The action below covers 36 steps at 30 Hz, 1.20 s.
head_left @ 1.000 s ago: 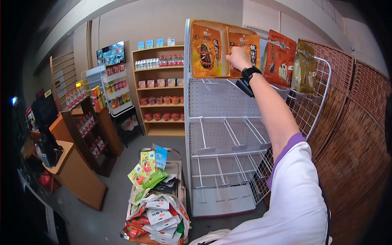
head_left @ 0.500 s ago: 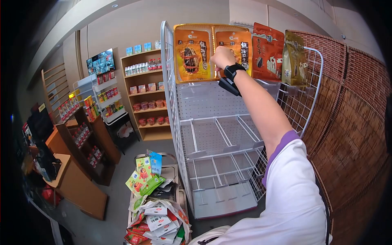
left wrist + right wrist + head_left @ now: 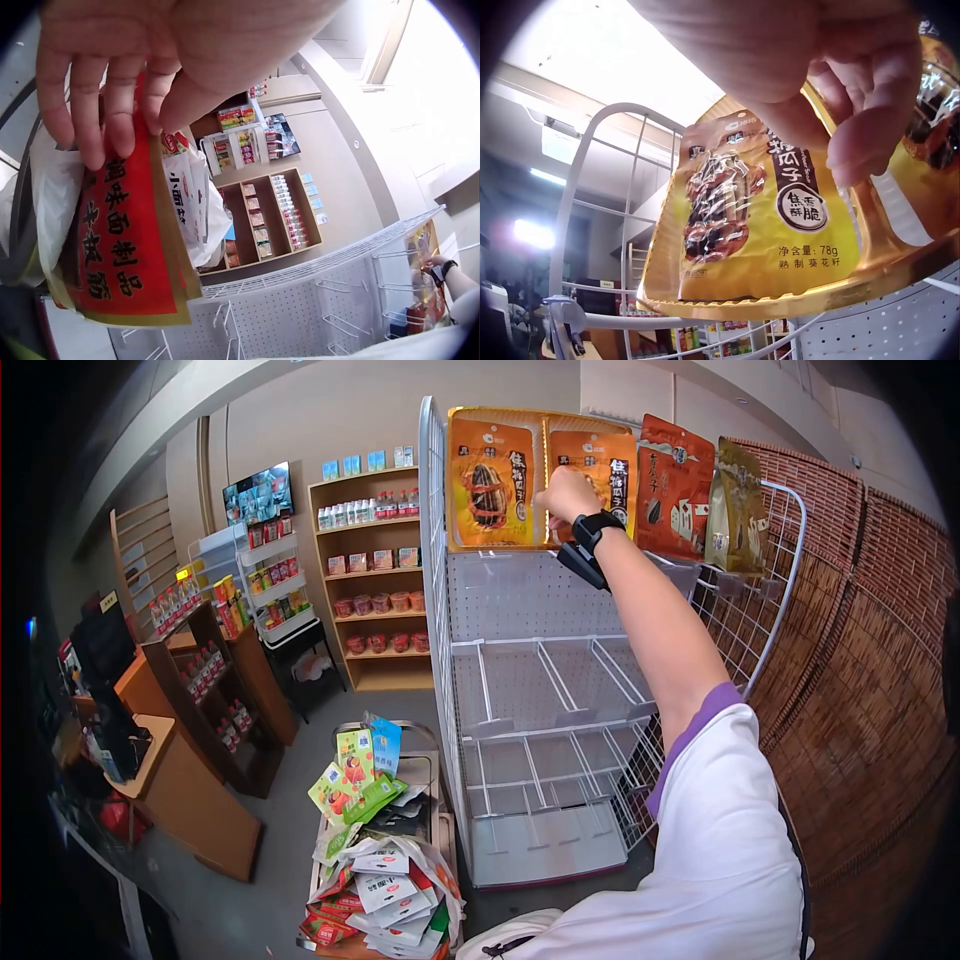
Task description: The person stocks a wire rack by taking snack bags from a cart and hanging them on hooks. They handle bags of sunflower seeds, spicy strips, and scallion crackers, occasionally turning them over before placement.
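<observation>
My right hand [image 3: 568,497] reaches to the top of the rack and grips the upright divider of a golden display tray [image 3: 866,217]. A sunflower seed packet [image 3: 490,485] stands in the tray left of the hand; a matching orange packet [image 3: 620,460] is partly behind it. My left hand [image 3: 120,82] is only in the left wrist view, its fingers extended and relaxed. Its fingertips overlap a red and gold packet [image 3: 124,247] beside a white plastic bag [image 3: 52,195].
Right of the tray hang a red seed packet [image 3: 675,490] and a gold one [image 3: 735,510]. Below, the white rack [image 3: 545,605] has bare prongs. A cart [image 3: 432,785] piled with snack packets [image 3: 395,895] stands left of it; wooden shelves [image 3: 375,672] are behind.
The head view swung, shifting the rack left and then partly back right. My right hand stays at the tray's divider throughout.
</observation>
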Tool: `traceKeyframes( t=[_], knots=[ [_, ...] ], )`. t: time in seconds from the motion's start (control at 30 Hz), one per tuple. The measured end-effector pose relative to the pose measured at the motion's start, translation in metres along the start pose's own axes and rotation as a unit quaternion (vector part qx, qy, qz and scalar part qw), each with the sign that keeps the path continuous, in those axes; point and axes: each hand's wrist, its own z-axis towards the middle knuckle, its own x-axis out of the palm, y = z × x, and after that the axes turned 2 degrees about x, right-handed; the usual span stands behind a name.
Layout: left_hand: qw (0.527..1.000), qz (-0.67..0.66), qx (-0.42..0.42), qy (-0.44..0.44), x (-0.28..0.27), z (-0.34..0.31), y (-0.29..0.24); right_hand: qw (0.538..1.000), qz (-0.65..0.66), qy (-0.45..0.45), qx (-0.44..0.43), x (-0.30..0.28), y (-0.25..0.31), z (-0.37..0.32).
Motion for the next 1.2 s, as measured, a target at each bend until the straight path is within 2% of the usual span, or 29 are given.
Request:
traceKeyframes(
  t=[0.13,0.4,0.43,0.47,0.53,0.6,0.67,0.7,0.73,0.77,0.83,0.87,0.9,0.93,0.97,1.07,1.13,1.2],
  knots=[
    [0.999,-0.019,-0.027,0.004,0.000,0.000,-0.001,0.999,-0.030,0.029,0.026,-0.007,0.004,-0.006],
    [0.999,-0.027,-0.034,0.011,0.000,-0.014,-0.020,0.997,-0.060,0.043,0.014,-0.020,0.002,-0.014],
    [0.998,-0.035,-0.044,0.015,-0.001,-0.017,-0.021,0.989,-0.114,-0.072,-0.055,-0.021,-0.003,-0.015],
    [0.998,-0.036,-0.046,0.012,-0.002,-0.019,-0.020,0.961,-0.165,-0.186,-0.124,-0.020,-0.005,-0.017],
    [0.996,-0.062,-0.067,0.003,-0.003,-0.022,-0.015,0.960,-0.125,-0.210,-0.138,-0.039,0.014,-0.060],
    [0.995,-0.072,-0.071,-0.007,-0.005,-0.019,-0.002,0.948,0.005,-0.244,-0.203,-0.040,0.022,-0.114],
    [0.993,-0.081,-0.081,-0.025,-0.007,-0.019,0.007,0.948,0.146,-0.177,-0.223,-0.021,0.024,-0.177],
    [0.997,-0.044,-0.066,-0.004,-0.005,-0.018,0.002,0.931,0.175,-0.168,-0.273,-0.002,0.021,-0.209],
    [0.998,-0.007,-0.055,0.015,-0.004,-0.018,-0.001,0.946,0.164,-0.087,-0.265,0.022,0.011,-0.245],
    [0.998,-0.019,-0.057,0.002,-0.005,-0.014,0.004,0.924,0.206,-0.013,-0.321,0.049,0.004,-0.274],
    [0.997,0.003,-0.078,-0.024,0.000,-0.013,0.000,0.927,0.144,0.168,-0.303,0.112,-0.019,-0.334],
    [0.999,-0.003,-0.047,-0.011,0.005,-0.014,-0.006,0.914,0.108,0.258,-0.293,0.147,-0.033,-0.366],
    [0.996,-0.046,-0.070,-0.014,0.008,-0.019,-0.011,0.898,0.063,0.332,-0.280,0.180,-0.058,-0.402],
    [0.997,-0.037,-0.067,-0.015,0.008,-0.020,-0.013,0.873,0.019,0.405,-0.273,0.204,-0.082,-0.437],
    [0.997,0.001,-0.066,-0.026,0.009,-0.024,-0.019,0.857,0.028,0.455,-0.242,0.218,-0.092,-0.467],
    [0.994,0.073,-0.075,-0.034,0.004,-0.031,-0.016,0.794,0.064,0.569,-0.203,0.232,-0.107,-0.514],
    [0.992,0.059,-0.098,-0.054,0.005,-0.038,-0.022,0.763,0.040,0.599,-0.241,0.232,-0.103,-0.518],
    [0.984,0.112,-0.128,-0.057,0.007,-0.038,-0.026,0.754,0.044,0.599,-0.268,0.236,-0.095,-0.517]
  ],
)
